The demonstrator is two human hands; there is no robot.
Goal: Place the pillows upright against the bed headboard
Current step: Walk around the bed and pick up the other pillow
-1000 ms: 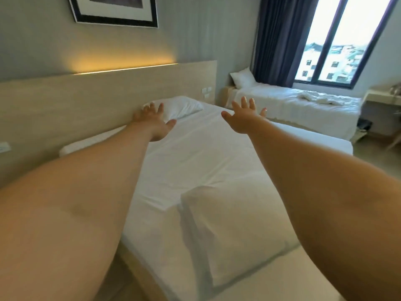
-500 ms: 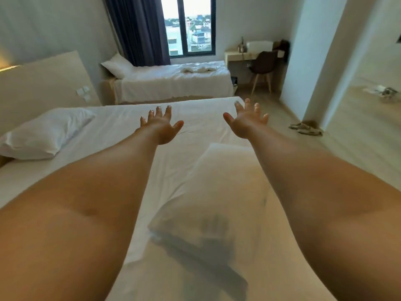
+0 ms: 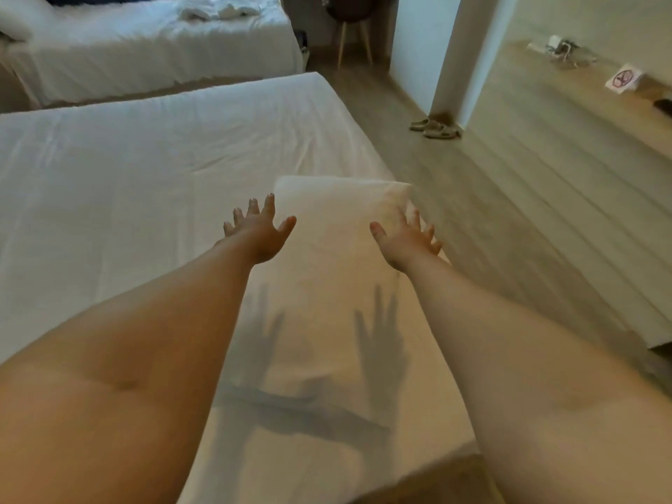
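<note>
pillow [image 3: 338, 227]: its near end is lost under shadow, so where it stops against the bed sheet cannot be told; the right hand [image 3: 405, 241] covers part of its far right corner.
second bed [image 3: 156, 49]: beyond the pillow, cut off by the top and left edges.
chair [image 3: 351, 27]: right of the second bed, only legs and lower seat in frame.
sandals [image 3: 434, 127]: on the floor beyond the pillow, too small for detail.
items on the shelf [image 3: 562, 52]: far right of the pillow, blurred, unidentifiable.
</note>
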